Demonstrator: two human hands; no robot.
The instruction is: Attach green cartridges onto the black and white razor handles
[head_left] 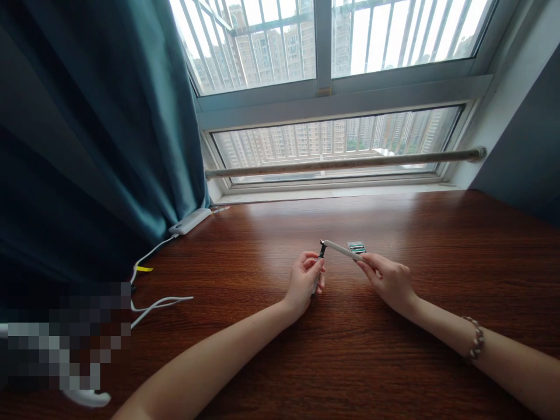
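My left hand [305,281] is closed around a slim, dark-topped tool [322,251] that stands nearly upright, its lower part mostly hidden by the fingers. In my right hand [387,281], thumb and fingers pinch the near end of a thin light-grey stick [343,249]. The stick slants up to the left, and its far end meets the top of the dark tool; whether they are joined or only touching I cannot tell. Just behind the stick, a small clear pack with dark-green strips [356,247] lies on the brown wooden table [262,233].
At the left, a white power strip [191,221] lies by the blue curtain [175,146]. White cables [161,302] and a yellow tag [144,269] are below it. A metal rail [350,164] crosses the window behind the table. The lower left corner is pixelated.
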